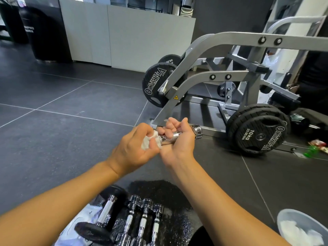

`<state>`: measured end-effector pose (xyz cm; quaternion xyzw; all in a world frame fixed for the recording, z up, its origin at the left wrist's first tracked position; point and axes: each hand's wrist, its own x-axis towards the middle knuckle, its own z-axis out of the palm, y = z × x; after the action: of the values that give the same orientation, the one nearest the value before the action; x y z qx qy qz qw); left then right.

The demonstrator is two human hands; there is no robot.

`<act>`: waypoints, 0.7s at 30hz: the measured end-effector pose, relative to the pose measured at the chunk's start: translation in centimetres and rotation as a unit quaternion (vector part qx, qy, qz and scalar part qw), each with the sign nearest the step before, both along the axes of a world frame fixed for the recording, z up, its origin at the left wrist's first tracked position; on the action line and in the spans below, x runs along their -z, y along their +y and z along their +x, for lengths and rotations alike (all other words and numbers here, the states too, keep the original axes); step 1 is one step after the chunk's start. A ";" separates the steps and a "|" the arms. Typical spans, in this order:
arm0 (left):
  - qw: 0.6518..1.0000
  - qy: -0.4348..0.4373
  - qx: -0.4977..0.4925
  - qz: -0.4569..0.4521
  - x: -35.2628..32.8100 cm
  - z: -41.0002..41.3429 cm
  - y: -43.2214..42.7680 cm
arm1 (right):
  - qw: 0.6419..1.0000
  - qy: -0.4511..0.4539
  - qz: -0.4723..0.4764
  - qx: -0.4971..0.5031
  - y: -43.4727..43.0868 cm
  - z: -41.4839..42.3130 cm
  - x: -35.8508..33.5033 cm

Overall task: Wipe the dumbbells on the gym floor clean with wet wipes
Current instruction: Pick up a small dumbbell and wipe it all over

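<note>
Dark grey tiled gym floor point(62, 121) with pale seams, and a white partition point(124, 32) along the far side.

Held up over the floor at mid-frame: one chrome dumbbell point(173, 135), lying roughly level, used below as the landmark. Right hand point(179, 148) palm up beneath its knurled handle, fingers curled round the bar, one chrome head sticking out past the hand's far side. Left hand point(134, 148) at the opposite end, finger and thumb tips pinching a crumpled white wet wipe point(150, 141) against the bar. That end's head hidden behind wipe and fingers.

Beyond the chrome dumbbell: a grey machine point(230, 37), with a black Olympia plate point(156, 84) on its lever arm. To the right of the dumbbell and just past it, a stack of black plates, the front one a 10 kg plate point(259, 137).

Nearer than the chrome dumbbell, between the two forearms: a black speckled mat point(159, 190) carrying a black-headed dumbbell point(104, 215) and, close beside it, three chrome dumbbells point(143, 219) laid parallel. Something white point(83, 215) under the black-headed one, too hidden by the left forearm to identify.

Nearer and far to the right of the chrome dumbbell: a grey basin point(287, 217) holding crumpled white wipes point(298, 233).
</note>
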<state>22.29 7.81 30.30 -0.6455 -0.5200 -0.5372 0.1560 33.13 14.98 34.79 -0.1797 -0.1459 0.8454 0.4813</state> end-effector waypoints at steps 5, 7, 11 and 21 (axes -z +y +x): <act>0.953 0.299 0.049 0.024 -0.9 -2.5 0.1 | 1.000 0.012 -0.020 -0.018 0.1 0.5 -0.4; 0.945 0.324 0.048 0.014 -0.8 -2.8 0.3 | 0.999 0.015 -0.026 -0.017 -0.1 0.8 -0.5; 0.975 0.180 0.112 -0.064 -0.3 -1.8 0.1 | 0.999 0.001 -0.032 -0.013 0.1 0.8 -0.2; 0.763 -0.513 0.236 -0.315 -1.6 1.5 -0.2 | 1.000 0.006 0.030 -0.004 0.4 1.4 -0.4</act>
<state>23.76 7.57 31.92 -0.3892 -0.4935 -0.6135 -0.4781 34.52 15.35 35.18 -0.1594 -0.1684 0.8438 0.4839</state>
